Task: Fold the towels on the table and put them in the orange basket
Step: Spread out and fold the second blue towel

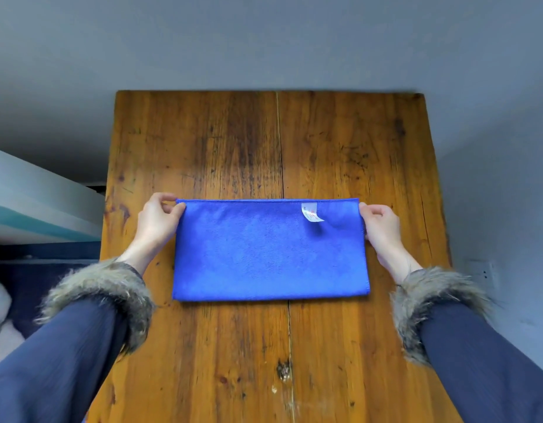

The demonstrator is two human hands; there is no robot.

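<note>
A person stands at a wooden table (203, 141) with a blue towel (270, 254) lying flat at its middle, apparently folded once into a wide rectangle. Its long axis runs left to right, directly between the hands. The left hand (157, 221) pinches the far left corner; the right hand (381, 224) pinches the far right corner, each equally near its own end. A white care label (310, 212) sits near the right far corner. The next fold likely brings one short end across to the other. No orange basket is in view.
</note>
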